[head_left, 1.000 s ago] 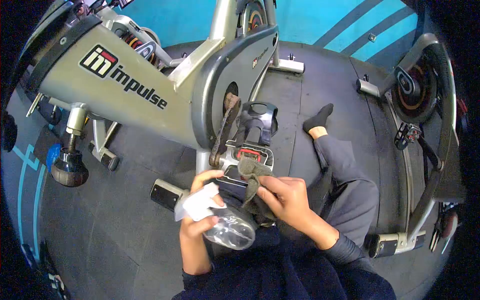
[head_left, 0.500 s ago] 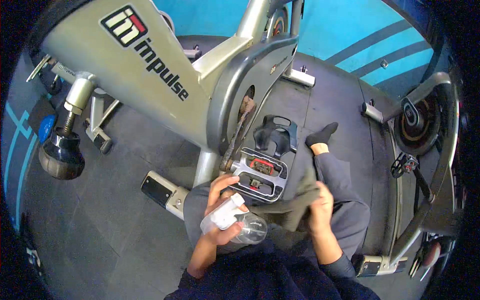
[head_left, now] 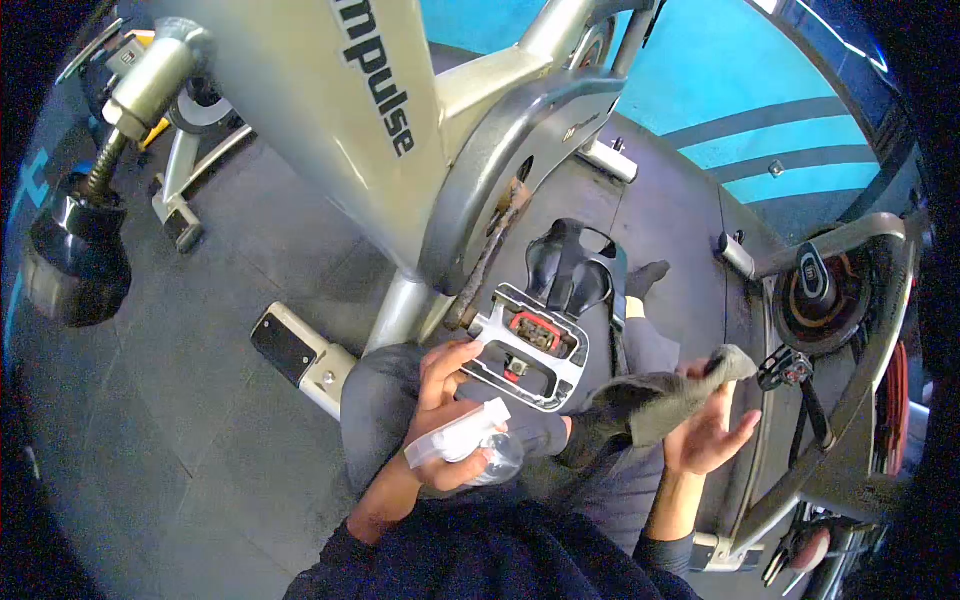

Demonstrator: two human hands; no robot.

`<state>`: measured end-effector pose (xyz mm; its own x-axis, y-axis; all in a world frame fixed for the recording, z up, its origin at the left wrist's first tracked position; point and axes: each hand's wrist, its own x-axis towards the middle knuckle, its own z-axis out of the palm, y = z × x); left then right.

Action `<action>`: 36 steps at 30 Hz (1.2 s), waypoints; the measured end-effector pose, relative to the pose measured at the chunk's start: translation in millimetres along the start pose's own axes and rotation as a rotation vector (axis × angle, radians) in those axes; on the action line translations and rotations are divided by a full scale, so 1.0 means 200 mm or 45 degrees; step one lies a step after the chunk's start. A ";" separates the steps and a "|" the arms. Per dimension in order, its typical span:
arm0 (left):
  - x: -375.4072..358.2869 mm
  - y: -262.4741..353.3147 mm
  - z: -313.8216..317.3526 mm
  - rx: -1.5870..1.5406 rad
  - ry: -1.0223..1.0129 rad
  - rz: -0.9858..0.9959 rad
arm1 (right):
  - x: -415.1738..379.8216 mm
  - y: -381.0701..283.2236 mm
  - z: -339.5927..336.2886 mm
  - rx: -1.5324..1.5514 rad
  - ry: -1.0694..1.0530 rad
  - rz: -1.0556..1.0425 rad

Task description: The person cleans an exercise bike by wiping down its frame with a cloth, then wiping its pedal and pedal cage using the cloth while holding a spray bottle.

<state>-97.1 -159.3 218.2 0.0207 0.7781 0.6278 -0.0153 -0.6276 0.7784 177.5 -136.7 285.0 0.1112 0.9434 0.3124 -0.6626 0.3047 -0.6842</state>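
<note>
My left hand (head_left: 436, 410) is wrapped round a spray bottle (head_left: 462, 438) with a white trigger head and a clear body, tilted in the grip. Its extended index fingertip lies at the near edge of a silver bike pedal (head_left: 552, 377), which has red parts inside. A black toe cage (head_left: 572, 270) adjoins the pedal's far side. A worn, rusty crank arm (head_left: 490, 255) runs up from the pedal to the bike. To the right, over my lap, a dark grey cloth (head_left: 655, 405) hangs across the fingers of my right hand (head_left: 705, 440), whose thumb sticks out.
The exercise bike's beige frame (head_left: 330, 120) rises at the upper left, its foot (head_left: 305, 350) on the dark floor. Another bike (head_left: 860, 350) stands close on the right. My socked foot (head_left: 648, 280) is beyond the toe cage. A blue wall (head_left: 720, 80) is behind.
My right hand has moved to the right and turned palm up, swinging the cloth across with it. The left hand still holds the spray bottle by the pedal. The view has shifted slightly.
</note>
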 end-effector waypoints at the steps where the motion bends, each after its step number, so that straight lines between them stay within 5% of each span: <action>1: -0.01 -0.01 0.01 -0.045 0.016 -0.010 | 0.00 0.00 0.00 -0.203 -0.044 -0.030; 2: -0.01 -0.01 0.02 -0.091 0.032 -0.019 | 0.04 0.02 0.00 -0.385 -0.173 -0.062; 5: -0.03 -0.03 0.03 -0.090 0.054 -0.018 | -0.02 -0.02 0.09 -0.876 0.093 0.008; 8: -0.05 -0.03 0.03 -0.105 0.049 -0.060 | -0.01 -0.03 0.21 -1.320 -0.214 -0.175; 11: -0.03 -0.02 0.00 -0.026 -0.012 -0.004 | 0.12 -0.02 0.36 -1.734 -1.087 -0.565; 14: -0.04 -0.03 0.01 -0.058 0.007 0.015 | 0.20 -0.01 0.45 -2.028 -1.471 -0.554; 21: -0.04 -0.02 -0.01 0.020 -0.046 0.007 | 0.34 0.14 0.55 -1.903 -1.587 -0.401; 27: -0.07 -0.04 0.02 -0.308 -0.014 -0.306 | 0.34 0.18 0.68 -2.103 -1.677 -0.380; 30: -0.04 -0.05 0.02 -0.186 -0.022 0.068 | 0.34 0.20 0.70 -2.167 -1.734 -0.371; 33: -0.04 -0.02 0.03 -0.371 0.050 -0.155 | 0.31 0.21 0.71 -2.223 -1.706 -0.378; 36: -0.04 -0.03 0.00 -0.134 -0.028 0.065 | 0.27 0.23 0.67 -2.212 -1.587 -0.499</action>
<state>-97.0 -160.7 208.4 0.0392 0.7439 0.6672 -0.1218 -0.6592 0.7421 54.2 -88.8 359.0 -0.8463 0.4913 0.2059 0.4982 0.8668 -0.0206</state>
